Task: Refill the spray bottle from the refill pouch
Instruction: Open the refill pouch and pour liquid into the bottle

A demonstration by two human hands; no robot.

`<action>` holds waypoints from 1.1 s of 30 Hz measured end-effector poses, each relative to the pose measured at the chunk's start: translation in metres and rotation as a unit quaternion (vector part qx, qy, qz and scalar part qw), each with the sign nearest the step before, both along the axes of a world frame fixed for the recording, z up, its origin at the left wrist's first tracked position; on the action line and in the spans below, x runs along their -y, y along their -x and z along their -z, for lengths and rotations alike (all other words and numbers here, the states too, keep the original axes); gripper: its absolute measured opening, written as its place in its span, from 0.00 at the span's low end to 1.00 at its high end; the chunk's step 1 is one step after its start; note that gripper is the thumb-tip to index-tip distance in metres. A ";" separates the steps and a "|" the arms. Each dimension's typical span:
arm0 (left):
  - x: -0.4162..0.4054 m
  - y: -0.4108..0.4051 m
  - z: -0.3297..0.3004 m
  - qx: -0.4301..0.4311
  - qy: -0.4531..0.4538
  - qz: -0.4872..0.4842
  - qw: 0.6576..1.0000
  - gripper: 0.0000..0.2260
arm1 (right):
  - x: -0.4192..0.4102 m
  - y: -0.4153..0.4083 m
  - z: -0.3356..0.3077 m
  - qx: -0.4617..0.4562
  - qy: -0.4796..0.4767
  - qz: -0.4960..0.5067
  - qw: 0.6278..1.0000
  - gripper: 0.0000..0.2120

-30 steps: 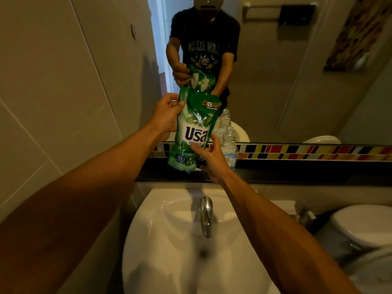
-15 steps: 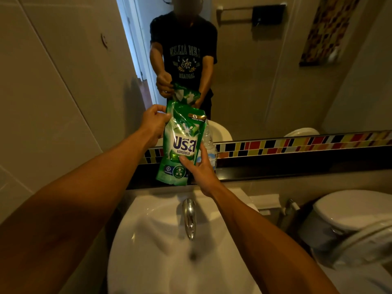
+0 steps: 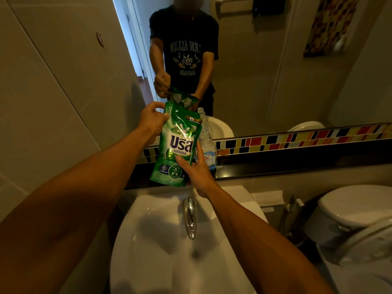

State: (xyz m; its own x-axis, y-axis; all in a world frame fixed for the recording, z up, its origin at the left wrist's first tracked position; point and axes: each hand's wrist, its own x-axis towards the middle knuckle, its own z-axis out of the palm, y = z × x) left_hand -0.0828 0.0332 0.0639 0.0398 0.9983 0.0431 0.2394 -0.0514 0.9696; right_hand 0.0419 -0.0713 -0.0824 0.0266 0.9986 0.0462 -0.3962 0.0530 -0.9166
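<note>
A green refill pouch (image 3: pixel 177 145) with white lettering is held upright above the dark ledge (image 3: pixel 275 166) behind the sink. My left hand (image 3: pixel 151 122) pinches its upper left corner. My right hand (image 3: pixel 196 168) grips its lower right side, thumb across the front. Behind the pouch on its right stands a clear plastic bottle (image 3: pixel 207 143) on the ledge, partly hidden, with no cap or spray head that I can see.
A white basin (image 3: pixel 152 240) with a chrome tap (image 3: pixel 189 217) lies below my hands. The mirror (image 3: pixel 265 71) ahead reflects a person and the pouch. A toilet (image 3: pixel 356 209) stands at the right, a tiled wall (image 3: pixel 42 92) at the left.
The pouch and both hands stay in the same grip. The view has shifted slightly to the left and down; the pouch sits a little lower over the ledge.
</note>
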 end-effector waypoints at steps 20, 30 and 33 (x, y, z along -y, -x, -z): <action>-0.013 -0.017 -0.016 -0.099 -0.025 0.012 0.995 0.15 | -0.003 0.010 -0.009 -0.019 0.026 0.009 0.999 0.36; -0.013 -0.021 -0.023 -0.131 -0.029 0.010 0.991 0.17 | -0.001 0.012 -0.014 -0.009 0.029 0.011 0.999 0.37; -0.013 -0.023 -0.025 -0.136 -0.032 0.011 0.990 0.17 | 0.001 0.012 -0.017 -0.015 0.036 0.006 0.999 0.36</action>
